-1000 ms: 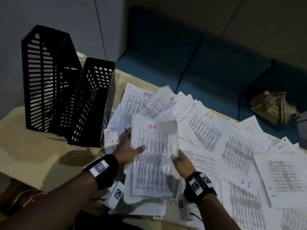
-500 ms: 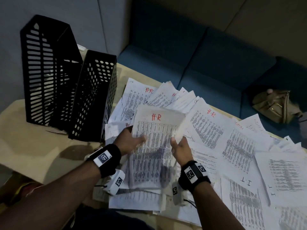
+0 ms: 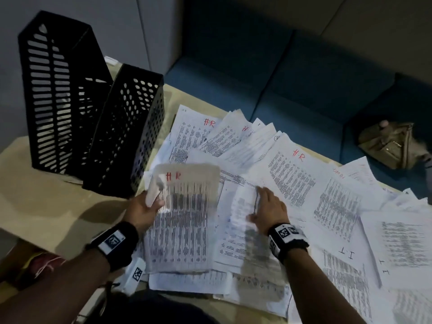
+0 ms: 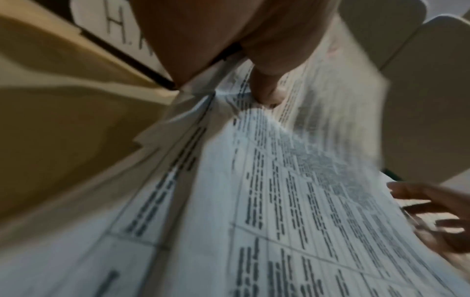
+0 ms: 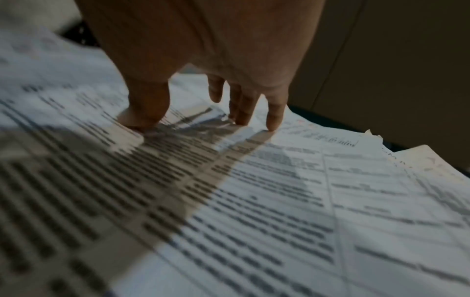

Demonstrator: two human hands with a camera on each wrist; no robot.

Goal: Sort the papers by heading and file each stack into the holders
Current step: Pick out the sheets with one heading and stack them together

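My left hand [image 3: 152,203] grips the left edge of a stack of printed sheets headed "HR" in red [image 3: 184,220], its thumb [image 4: 267,88] on top, low over the papers near the table's front edge. My right hand [image 3: 264,206] lies to the right of that stack, its straight fingers [image 5: 274,116] spread and touching a loose sheet [image 5: 254,201]. Two black holders stand at the back left: a tall slotted holder [image 3: 60,94] and a lower perforated holder [image 3: 126,132]. Other loose sheets fan out across the table, one headed "HR" [image 3: 292,178], some headed "IT" [image 3: 346,258].
The beige table [image 3: 46,206] shows bare to the left of the papers, in front of the holders. A blue sofa [image 3: 280,90] runs behind the table with a tan bag [image 3: 392,143] on it. A grey wall [image 3: 105,26] stands behind the holders.
My right hand has let go of the HR stack and moved right onto the spread sheets. The left hand now holds the stack alone, lower over the table.
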